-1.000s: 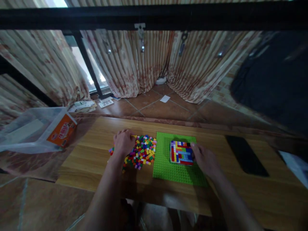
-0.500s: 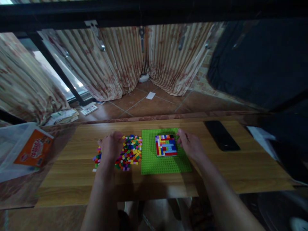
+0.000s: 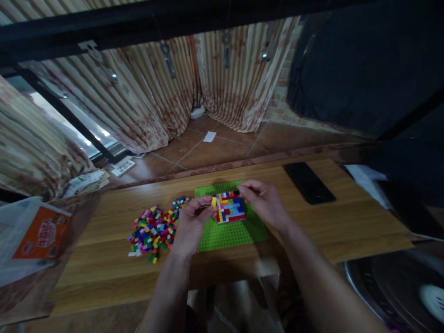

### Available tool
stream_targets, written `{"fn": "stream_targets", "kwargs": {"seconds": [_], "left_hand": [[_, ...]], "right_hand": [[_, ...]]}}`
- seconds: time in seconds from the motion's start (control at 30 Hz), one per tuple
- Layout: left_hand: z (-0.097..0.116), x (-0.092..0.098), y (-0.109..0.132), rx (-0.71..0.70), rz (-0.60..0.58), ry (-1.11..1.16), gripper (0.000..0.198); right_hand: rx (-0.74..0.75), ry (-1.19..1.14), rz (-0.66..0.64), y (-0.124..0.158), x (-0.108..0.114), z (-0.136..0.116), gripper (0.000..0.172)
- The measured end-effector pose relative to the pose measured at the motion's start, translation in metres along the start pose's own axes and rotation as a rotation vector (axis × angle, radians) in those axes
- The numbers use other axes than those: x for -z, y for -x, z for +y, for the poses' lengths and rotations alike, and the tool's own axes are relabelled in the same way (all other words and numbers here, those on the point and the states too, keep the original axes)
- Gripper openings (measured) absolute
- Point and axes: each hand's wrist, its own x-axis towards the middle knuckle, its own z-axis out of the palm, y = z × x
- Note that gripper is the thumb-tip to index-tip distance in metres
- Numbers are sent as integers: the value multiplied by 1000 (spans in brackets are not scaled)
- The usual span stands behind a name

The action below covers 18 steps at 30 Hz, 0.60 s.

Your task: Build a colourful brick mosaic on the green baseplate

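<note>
A green baseplate (image 3: 225, 237) lies on the wooden table, bearing a block of many coloured bricks (image 3: 231, 208). My left hand (image 3: 194, 219) pinches a yellow brick (image 3: 214, 202) at the left side of that block. At the block's upper right corner is my right hand (image 3: 260, 199), thumb and fingertips pressed together by a dark piece (image 3: 236, 192); whether it grips that piece is too small to tell. A pile of loose coloured bricks (image 3: 152, 229) spreads to the left of the baseplate, partly hidden behind my left hand.
A black phone (image 3: 309, 183) lies on the wooden table (image 3: 357, 222) to the right. Beyond the table's right end are white paper (image 3: 367, 182) and a dark flat object. A clear plastic box with an orange label (image 3: 41, 232) stands at the far left.
My left hand has moved right, from the loose bricks to the brick block, and now shows a yellow brick. My right hand stays at the block's upper right. The camera view has shifted and tilted.
</note>
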Motion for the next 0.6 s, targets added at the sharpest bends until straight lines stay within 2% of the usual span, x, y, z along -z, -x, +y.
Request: {"fn": "stream_targets", "kwargs": {"seconds": [0.1,0.2,0.3,0.43,0.53,0.6], "left_hand": [[-1,-14,1,-33,-13,-42,25],[-4,-24,3,-115,-17,-144,19],[-9,-39,8,-234,0,-237,18],[-11,-58,17,-319,15,-332,31],[-8,-60,18,-308,-45,-343,40],[-6,-53,15,-294,-28,-383,39]], "right_hand": [[30,-57,-130,5,-5,-3,25],[37,-115,-181,9,-10,-6,23],[-10,-207,-157,13,-13,-10,24],[-111,-232,-114,16,-5,-12,26],[-194,-165,-121,18,9,-6,25],[-240,-88,-94,19,18,1,23]]}}
